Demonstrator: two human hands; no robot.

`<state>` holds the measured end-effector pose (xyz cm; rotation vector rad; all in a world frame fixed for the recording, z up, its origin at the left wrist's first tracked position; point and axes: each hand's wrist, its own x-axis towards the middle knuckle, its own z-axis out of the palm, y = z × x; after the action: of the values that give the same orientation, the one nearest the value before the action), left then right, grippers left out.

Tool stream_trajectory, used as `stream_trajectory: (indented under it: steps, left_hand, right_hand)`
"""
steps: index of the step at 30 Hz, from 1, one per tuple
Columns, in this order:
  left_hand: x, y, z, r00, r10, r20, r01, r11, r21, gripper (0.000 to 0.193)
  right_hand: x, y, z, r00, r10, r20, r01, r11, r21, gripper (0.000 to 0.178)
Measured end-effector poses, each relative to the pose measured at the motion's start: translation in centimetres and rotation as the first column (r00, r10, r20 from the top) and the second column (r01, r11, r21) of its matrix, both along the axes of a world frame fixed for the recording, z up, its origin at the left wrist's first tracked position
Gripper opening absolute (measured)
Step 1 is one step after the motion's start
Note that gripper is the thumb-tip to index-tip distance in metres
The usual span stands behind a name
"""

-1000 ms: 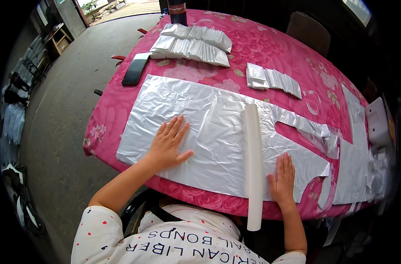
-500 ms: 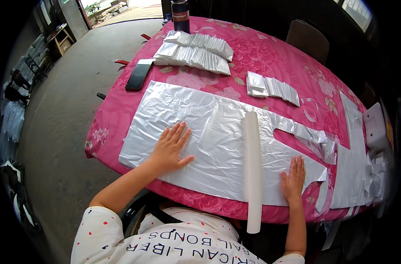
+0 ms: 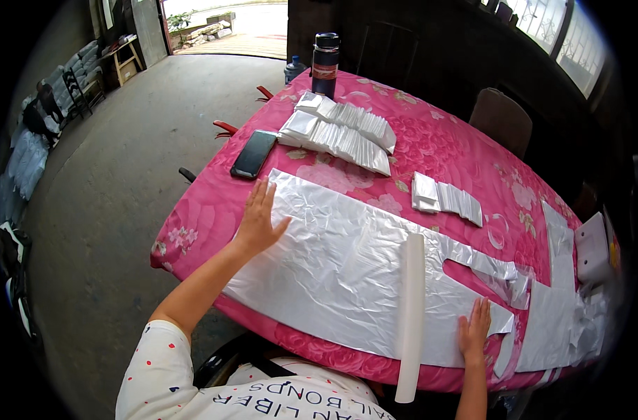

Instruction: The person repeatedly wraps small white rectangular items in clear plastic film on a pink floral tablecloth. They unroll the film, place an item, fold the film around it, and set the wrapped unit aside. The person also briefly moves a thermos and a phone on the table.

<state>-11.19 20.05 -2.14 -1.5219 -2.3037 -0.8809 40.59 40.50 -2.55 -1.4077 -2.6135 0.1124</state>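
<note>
A silvery-white plastic carrier bag lies spread on the table, its cut-out handle end toward the right. My left hand rests at the bag's left edge, fingers stretched out and holding nothing. Near the handle end, my right hand lies flat on the plastic with its fingers straight and close together. A whitish tube lies across the bag between my hands, its near end jutting past the table edge.
Folded plastic bundles lie at the far side, with a smaller folded bundle to their right. A black phone and a dark bottle are beyond my left hand. More plastic bags lie at the right, near a white box.
My left hand has slid from the bag's middle-left to its far left edge. My right hand stays by the handles. The view has tilted up, so everything sits lower.
</note>
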Motion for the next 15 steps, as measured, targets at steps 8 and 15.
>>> stream_trajectory:
  steps: [8,15]
  left_hand:
    - [-10.5,1.8,-1.7,0.867,0.489,0.091,-0.458,0.856,-0.239,0.093]
    - [-11.8,2.8,-1.5,0.854,0.496,0.157,-0.469,0.865,-0.18,0.098]
  right_hand:
    - [0.4,0.2,-0.4,1.0,0.014,-0.003,-0.014,1.0,0.014,0.065]
    - [0.3,0.3,-0.3,1.0,0.014,0.008,-0.014,1.0,0.011,0.066]
